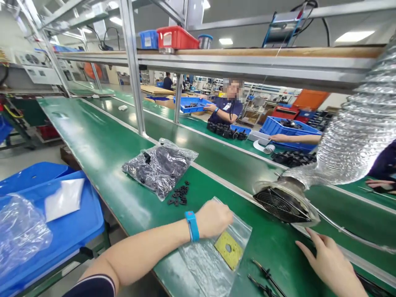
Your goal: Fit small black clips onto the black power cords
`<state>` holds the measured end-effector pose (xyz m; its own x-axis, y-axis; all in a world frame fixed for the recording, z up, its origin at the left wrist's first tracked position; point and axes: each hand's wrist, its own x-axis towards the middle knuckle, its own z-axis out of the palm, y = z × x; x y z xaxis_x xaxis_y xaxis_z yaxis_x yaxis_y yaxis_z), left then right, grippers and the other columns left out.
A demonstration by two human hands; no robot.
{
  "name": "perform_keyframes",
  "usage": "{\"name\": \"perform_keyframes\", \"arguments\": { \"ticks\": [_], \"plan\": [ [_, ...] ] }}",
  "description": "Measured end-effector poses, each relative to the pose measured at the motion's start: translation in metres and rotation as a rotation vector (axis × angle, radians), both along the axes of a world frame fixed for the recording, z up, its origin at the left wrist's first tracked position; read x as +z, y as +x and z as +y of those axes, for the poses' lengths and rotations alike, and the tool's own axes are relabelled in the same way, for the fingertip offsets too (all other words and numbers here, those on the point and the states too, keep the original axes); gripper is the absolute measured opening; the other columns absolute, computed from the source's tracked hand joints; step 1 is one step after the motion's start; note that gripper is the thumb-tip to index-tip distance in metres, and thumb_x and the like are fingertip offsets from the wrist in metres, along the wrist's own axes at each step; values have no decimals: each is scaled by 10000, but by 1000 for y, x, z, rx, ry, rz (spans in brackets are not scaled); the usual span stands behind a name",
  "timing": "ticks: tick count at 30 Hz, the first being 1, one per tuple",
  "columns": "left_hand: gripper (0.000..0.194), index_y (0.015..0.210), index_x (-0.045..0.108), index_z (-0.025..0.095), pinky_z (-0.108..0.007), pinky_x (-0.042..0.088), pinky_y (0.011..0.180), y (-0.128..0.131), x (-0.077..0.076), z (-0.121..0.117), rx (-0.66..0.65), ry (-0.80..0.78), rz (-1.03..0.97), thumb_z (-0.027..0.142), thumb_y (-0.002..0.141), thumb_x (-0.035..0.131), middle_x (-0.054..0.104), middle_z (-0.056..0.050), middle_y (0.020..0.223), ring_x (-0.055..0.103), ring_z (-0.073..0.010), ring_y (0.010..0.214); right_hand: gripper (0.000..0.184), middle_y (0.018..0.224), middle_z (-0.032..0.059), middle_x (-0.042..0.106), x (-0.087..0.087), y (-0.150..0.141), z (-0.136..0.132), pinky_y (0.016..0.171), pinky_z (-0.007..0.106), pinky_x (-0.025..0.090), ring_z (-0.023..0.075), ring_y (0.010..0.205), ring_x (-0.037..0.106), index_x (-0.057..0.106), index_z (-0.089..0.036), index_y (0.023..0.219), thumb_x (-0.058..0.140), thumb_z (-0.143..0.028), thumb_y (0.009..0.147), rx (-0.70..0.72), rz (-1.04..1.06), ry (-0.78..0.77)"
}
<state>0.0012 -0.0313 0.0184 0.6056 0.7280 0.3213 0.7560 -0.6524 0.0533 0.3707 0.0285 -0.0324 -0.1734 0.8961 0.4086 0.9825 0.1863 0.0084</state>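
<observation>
Head view: I look down at a long green tabletop [120,198]. Its near edge runs slantwise from the upper left down to the bottom middle.
Left hand: my left hand [215,218] is curled closed on the top part of a flat clear bag [198,268]. I cannot tell if its fingers pinch anything, since they are tucked out of sight.
Right hand: my right hand [332,260] is open with its fingers spread, near the lower right corner of the picture. It holds nothing that I can see.
Yellow pad: the yellow pad [236,251] lies with the clear bag, just below and to the right of my left hand. It is almost square, with a round hole, so it has no clear long way. It sits between my hands, and the left is much nearer.
Clear bag: its long way runs from beyond my left hand toward the near edge of the tabletop.
Thin tools: two thin dark tools [267,274] lie between the yellow pad and my right hand.
Black bits: a loose pile of black bits [182,196] sits past my left wrist, beside a full plastic bag [167,165].
</observation>
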Motion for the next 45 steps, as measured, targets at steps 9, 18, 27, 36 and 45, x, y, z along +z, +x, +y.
{"name": "perform_keyframes", "arguments": {
  "ticks": [9, 18, 27, 36, 45],
  "plan": [
    [309, 956, 681, 51, -357, 505, 722, -69, 6, 41, 740, -150, 109, -11, 866, 392, 630, -218, 976, 608, -271, 929, 434, 766, 161, 701, 9, -7, 3, 573, 465, 525, 366, 736, 680, 646, -221, 859, 380, -550, 762, 18, 103, -115],
    [299, 919, 673, 87, -335, 497, 774, -67, 0, 46, 625, -149, 98, -5, 881, 391, 633, -164, 939, 624, -247, 917, 362, 663, 64, 707, 61, -54, -48, 534, 340, 523, 235, 555, 655, 619, -253, 772, 423, -552, 832, 162, 439, -297],
    [449, 1406, 423, 158, -296, 490, 762, -55, 0, 48, 616, -16, -38, 104, 974, 312, 601, -121, 1052, 614, -213, 947, 466, 709, 48, 650, 55, -144, -105, 546, 257, 510, 171, 582, 624, 719, -230, 870, 370, -522, 968, 389, 488, -114],
    [522, 1513, 217, 141, -310, 489, 804, -70, 10, 65, 567, 255, -442, 208, 1002, 299, 588, -124, 1048, 605, -227, 956, 457, 753, 51, 692, 37, -147, -109, 556, 245, 520, 174, 618, 659, 735, -237, 930, 387, -530, 976, 423, 486, -171],
    [318, 1129, 647, 171, -302, 501, 777, -45, -27, 59, 432, -10, -128, 141, 972, 372, 586, -87, 967, 586, -195, 884, 429, 770, 64, 694, 41, -156, -112, 631, 277, 542, 197, 689, 680, 695, -214, 881, 362, -456, 1001, 462, 452, -136]
  ]
}}
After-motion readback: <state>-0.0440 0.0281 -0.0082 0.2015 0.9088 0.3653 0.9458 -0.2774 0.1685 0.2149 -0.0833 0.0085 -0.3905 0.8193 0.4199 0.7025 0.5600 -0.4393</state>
